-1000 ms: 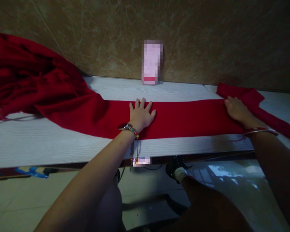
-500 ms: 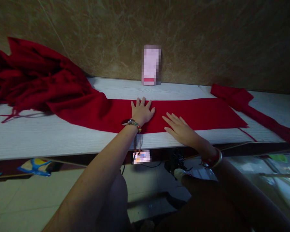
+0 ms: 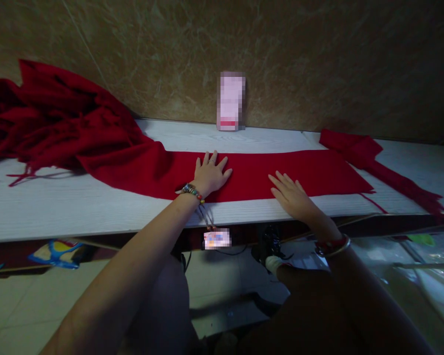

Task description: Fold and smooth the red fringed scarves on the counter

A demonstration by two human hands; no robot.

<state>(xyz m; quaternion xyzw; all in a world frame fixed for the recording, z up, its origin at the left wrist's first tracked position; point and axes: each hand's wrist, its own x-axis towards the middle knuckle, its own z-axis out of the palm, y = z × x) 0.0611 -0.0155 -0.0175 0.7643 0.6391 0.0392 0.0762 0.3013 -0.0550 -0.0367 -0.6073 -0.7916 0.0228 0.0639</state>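
A long red scarf (image 3: 249, 172) lies flat along the white wood-grained bench top. Its left part rises into a loose, fringed heap of red cloth (image 3: 66, 123); whether the heap is one piece with it I cannot tell. My left hand (image 3: 211, 175) rests on the flat stretch with fingers spread, a ring on one finger and beads at the wrist. Farther right, my right hand (image 3: 290, 196) lies across the scarf's near edge, palm down and fingers stretched out. Neither hand grips the cloth.
A narrow red strip with a fringed end (image 3: 377, 162) lies at the right. A blurred pink packet (image 3: 231, 101) leans against the brown marbled wall (image 3: 318, 64). Below the white bench top (image 3: 59, 212) are a blue-and-white package (image 3: 57, 254) and a small lit screen (image 3: 217, 238).
My right hand has slid right along the scarf, and my left hand slightly left, so they are farther apart. The scarf stays flat.
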